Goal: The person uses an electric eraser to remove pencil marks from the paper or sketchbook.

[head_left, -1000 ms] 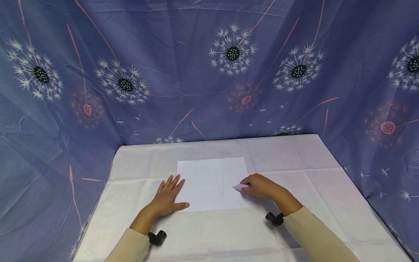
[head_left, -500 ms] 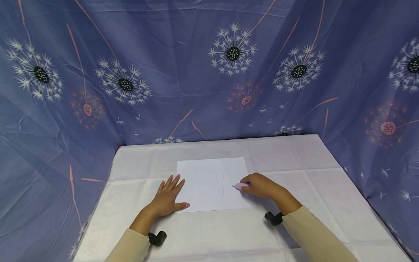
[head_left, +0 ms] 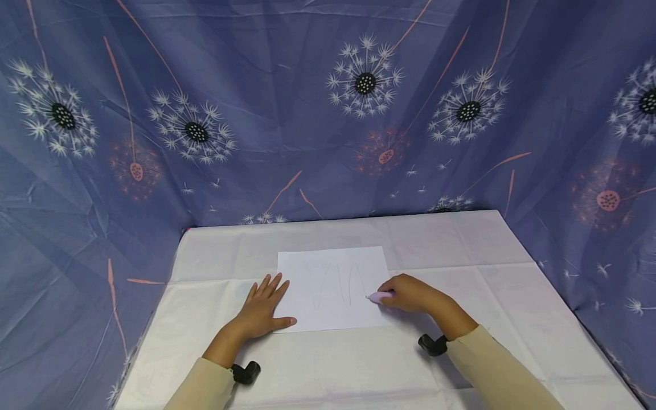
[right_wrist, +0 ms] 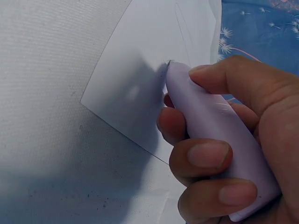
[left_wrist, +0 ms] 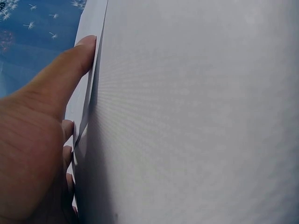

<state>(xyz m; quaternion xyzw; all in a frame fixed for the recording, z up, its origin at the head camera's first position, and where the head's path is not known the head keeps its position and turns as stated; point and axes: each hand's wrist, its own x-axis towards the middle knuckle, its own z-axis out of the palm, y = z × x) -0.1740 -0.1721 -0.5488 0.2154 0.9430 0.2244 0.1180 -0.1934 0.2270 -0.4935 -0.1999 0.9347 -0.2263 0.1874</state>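
A sheet of white paper [head_left: 333,316] lies flat on the table, with thin zigzag lines across its middle and right. My left hand [head_left: 261,310] rests on the paper's left edge, fingers spread and straight; in the left wrist view the thumb [left_wrist: 70,70] lies along that edge. My right hand [head_left: 410,293] grips a lavender utility knife [right_wrist: 210,116], its fingers curled round the body and the thumb on top near the front. The knife's small metal tip points at the paper near the right end of the lines. Whether the tip touches the paper, I cannot tell.
A white cloth with fold creases covers the table [head_left: 328,370]. Behind and at both sides hangs a blue curtain [head_left: 287,114] printed with dandelions. Dark wrist-worn cameras sit below both hands.
My right hand, with the utility knife, has shifted slightly right and nearer to me over the last half second. My left hand and the paper have stayed in place.
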